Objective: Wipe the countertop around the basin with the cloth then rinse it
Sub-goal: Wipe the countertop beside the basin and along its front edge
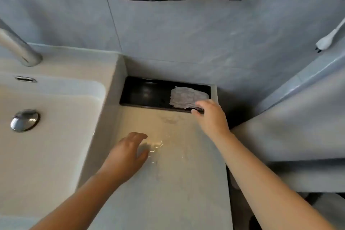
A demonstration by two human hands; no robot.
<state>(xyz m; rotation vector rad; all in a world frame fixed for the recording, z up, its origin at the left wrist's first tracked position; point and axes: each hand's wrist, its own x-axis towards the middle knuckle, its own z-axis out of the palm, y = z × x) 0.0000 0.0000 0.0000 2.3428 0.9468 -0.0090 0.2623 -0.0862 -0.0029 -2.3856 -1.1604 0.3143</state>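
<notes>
A crumpled grey cloth [187, 97] lies in the right half of a black tray [145, 93] at the back of the beige countertop [168, 183]. My right hand [210, 115] reaches to the tray's front right corner. Its thumb and fingers are pinched at the cloth's near corner, over the tray's rim. My left hand [128, 153] hovers open, palm down, over a wet, shiny patch of the countertop, just right of the white basin [56, 136]. The basin lies to the left and appears dry.
A chrome faucet [20, 48] stands at the back left and a chrome drain plug [25, 120] sits in the basin floor. Grey tiled wall rises right behind the tray. A white brush [328, 37] hangs at the far right. The countertop's right edge drops off beside my right forearm.
</notes>
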